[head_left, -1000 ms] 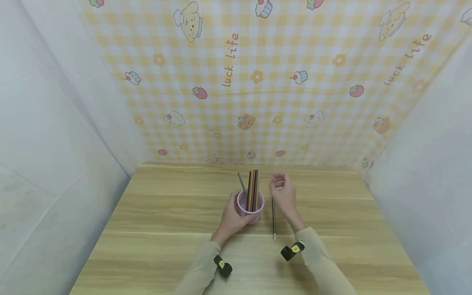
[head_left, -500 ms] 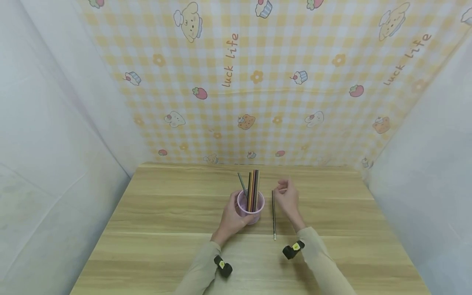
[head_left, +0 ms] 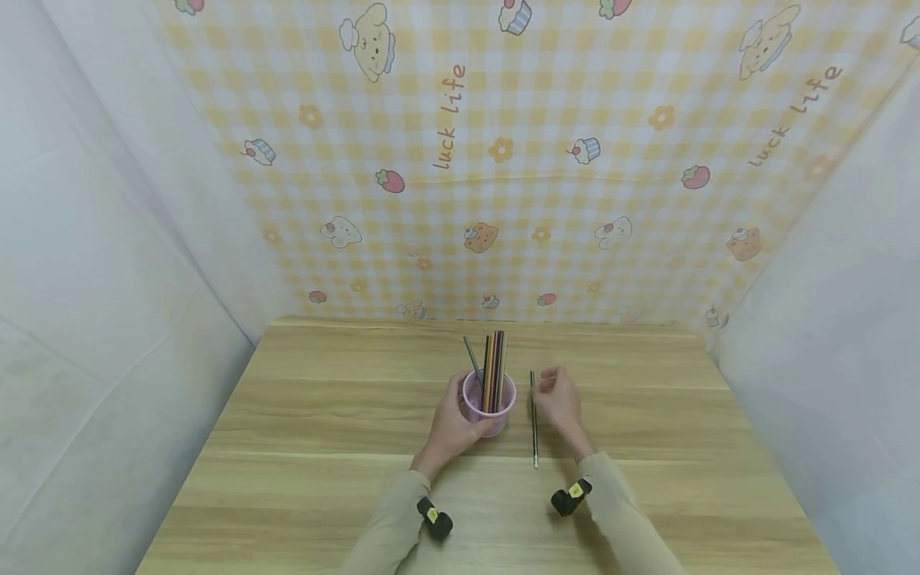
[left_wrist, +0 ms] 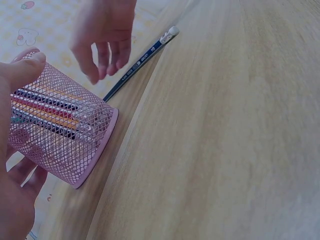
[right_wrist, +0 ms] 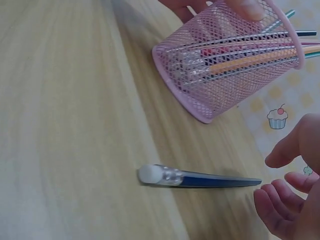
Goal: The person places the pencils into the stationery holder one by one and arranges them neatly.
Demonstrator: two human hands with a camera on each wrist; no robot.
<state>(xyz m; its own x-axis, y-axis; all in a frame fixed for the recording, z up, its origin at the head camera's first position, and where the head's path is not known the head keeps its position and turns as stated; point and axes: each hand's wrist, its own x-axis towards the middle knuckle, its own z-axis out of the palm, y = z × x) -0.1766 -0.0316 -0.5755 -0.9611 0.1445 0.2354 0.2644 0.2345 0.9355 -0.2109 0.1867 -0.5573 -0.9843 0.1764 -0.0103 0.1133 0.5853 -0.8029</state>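
My left hand (head_left: 449, 427) grips the side of a pink mesh pencil cup (head_left: 494, 429), thumb and fingers around it. Several pencils (head_left: 494, 359) stand inside, most bunched together, and one green pencil (head_left: 470, 354) leans left. To the right of the cup, a dark pencil (head_left: 535, 439) lies on the table; its white eraser end (right_wrist: 151, 174) points toward me. My right hand (head_left: 561, 403) hovers beside the far part of this pencil. In the right wrist view its thumb and loosely bent fingers (right_wrist: 281, 200) are apart, with nothing between them.
The wooden table (head_left: 309, 495) ends at a yellow checked cloth (head_left: 431, 200) hanging behind it. White sheets hang on the left (head_left: 108, 279) and right (head_left: 826, 319) sides. Small black cameras (head_left: 434, 519) sit on both wrists.
My right hand has come back toward me along the loose pencil, uncovering its far end. My left hand, the cup and the pencils have stayed in place.
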